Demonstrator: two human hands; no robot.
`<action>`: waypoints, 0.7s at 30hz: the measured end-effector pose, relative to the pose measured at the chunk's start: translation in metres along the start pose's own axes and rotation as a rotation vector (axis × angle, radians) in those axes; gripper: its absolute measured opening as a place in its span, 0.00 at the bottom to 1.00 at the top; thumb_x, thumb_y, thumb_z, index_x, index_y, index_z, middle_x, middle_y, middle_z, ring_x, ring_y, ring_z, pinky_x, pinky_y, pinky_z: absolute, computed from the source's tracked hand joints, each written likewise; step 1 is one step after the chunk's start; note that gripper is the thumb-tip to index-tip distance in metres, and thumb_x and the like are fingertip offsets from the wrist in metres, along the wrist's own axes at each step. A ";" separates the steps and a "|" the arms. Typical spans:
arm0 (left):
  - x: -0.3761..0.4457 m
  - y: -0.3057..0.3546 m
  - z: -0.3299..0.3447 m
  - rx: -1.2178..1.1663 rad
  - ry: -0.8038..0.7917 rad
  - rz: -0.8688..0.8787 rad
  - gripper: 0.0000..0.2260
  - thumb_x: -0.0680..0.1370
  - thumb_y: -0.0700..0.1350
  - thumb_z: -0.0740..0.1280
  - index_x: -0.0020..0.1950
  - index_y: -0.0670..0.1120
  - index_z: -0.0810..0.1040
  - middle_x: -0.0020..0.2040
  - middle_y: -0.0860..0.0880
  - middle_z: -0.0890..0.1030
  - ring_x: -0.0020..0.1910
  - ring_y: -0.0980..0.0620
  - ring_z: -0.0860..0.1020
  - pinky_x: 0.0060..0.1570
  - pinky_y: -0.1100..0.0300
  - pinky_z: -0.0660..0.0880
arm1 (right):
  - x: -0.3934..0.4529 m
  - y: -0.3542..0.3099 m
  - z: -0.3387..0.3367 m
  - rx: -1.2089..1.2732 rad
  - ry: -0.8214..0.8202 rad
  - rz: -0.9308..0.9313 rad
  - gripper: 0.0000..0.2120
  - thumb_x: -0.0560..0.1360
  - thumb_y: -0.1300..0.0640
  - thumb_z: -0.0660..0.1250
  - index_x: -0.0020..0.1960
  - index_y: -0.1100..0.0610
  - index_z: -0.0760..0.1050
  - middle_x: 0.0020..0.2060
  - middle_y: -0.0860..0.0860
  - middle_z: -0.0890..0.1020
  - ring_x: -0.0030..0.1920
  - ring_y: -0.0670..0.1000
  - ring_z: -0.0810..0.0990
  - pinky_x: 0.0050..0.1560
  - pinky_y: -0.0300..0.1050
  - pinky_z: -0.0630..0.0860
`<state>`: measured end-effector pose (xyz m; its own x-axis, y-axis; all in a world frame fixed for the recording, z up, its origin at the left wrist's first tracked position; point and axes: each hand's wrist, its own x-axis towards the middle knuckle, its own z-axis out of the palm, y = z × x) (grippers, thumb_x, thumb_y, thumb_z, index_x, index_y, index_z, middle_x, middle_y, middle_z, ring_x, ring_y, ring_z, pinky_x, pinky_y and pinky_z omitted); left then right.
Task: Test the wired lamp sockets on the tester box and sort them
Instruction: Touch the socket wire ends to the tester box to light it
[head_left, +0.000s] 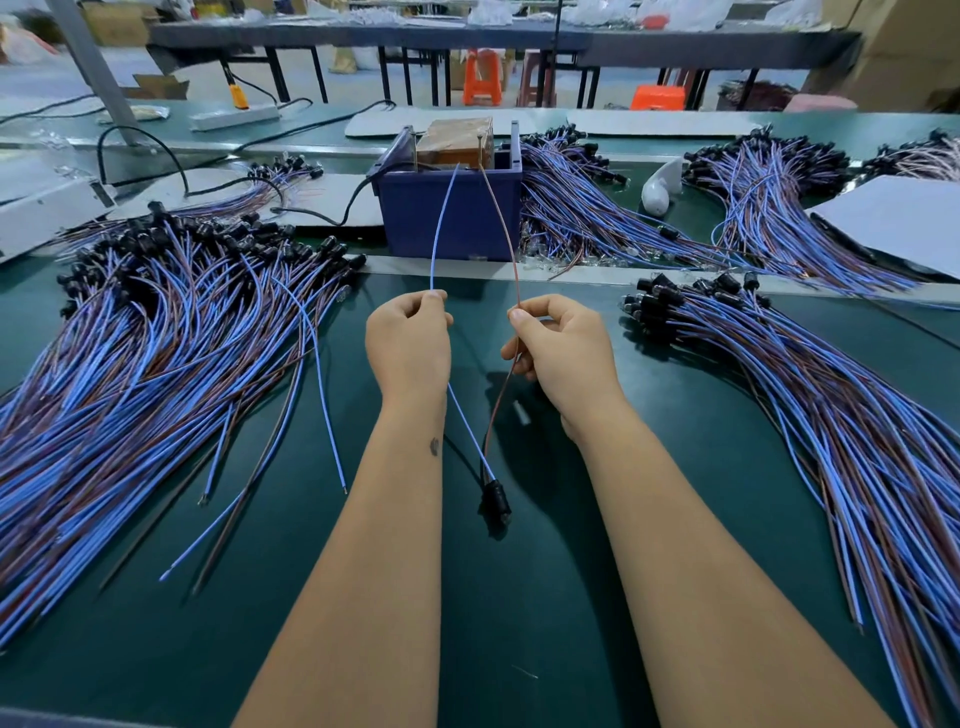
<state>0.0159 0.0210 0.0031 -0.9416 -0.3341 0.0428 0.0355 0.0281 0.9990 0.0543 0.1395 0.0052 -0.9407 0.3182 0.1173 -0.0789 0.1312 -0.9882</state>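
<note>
My left hand (410, 340) pinches the blue wire (440, 228) of one lamp socket. My right hand (561, 348) pinches that socket's brown wire (501, 218). Both wires rise from my fingers to the top of the blue tester box (449, 218), where their tips touch two upright metal pins beside a brown taped block (454, 140). Below my hands the two wires run down to the black socket (496, 501), which hangs between my forearms just above the green table (519, 623). Whether its bulb is lit cannot be made out.
A big heap of wired sockets (156, 343) covers the left of the table, and another heap (810, 405) fans down the right. More bundles (597, 218) lie behind and right of the box. A black power cord (353, 202) runs left from it. A white sheet (904, 223) lies far right.
</note>
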 end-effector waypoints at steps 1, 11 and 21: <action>0.000 0.000 0.000 -0.013 0.004 -0.010 0.09 0.79 0.43 0.62 0.48 0.48 0.82 0.33 0.55 0.77 0.24 0.58 0.67 0.26 0.66 0.67 | 0.000 0.000 0.000 -0.003 0.001 0.000 0.07 0.79 0.60 0.64 0.43 0.54 0.76 0.27 0.49 0.80 0.25 0.42 0.74 0.27 0.31 0.70; 0.003 0.001 -0.001 -0.115 0.041 -0.077 0.09 0.79 0.41 0.62 0.44 0.49 0.80 0.32 0.53 0.76 0.23 0.58 0.67 0.27 0.63 0.67 | -0.001 0.000 0.000 -0.014 0.001 -0.002 0.06 0.79 0.60 0.64 0.43 0.54 0.76 0.28 0.51 0.80 0.25 0.41 0.74 0.27 0.31 0.70; 0.004 0.003 -0.003 -0.204 0.071 -0.104 0.08 0.80 0.40 0.62 0.45 0.46 0.80 0.33 0.53 0.75 0.21 0.60 0.67 0.23 0.66 0.66 | -0.002 -0.002 0.000 -0.036 -0.004 -0.001 0.07 0.79 0.60 0.64 0.43 0.54 0.76 0.29 0.51 0.80 0.24 0.41 0.74 0.27 0.31 0.69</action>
<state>0.0135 0.0168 0.0061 -0.9180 -0.3909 -0.0670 0.0130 -0.1986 0.9800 0.0563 0.1388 0.0067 -0.9418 0.3149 0.1175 -0.0676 0.1650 -0.9840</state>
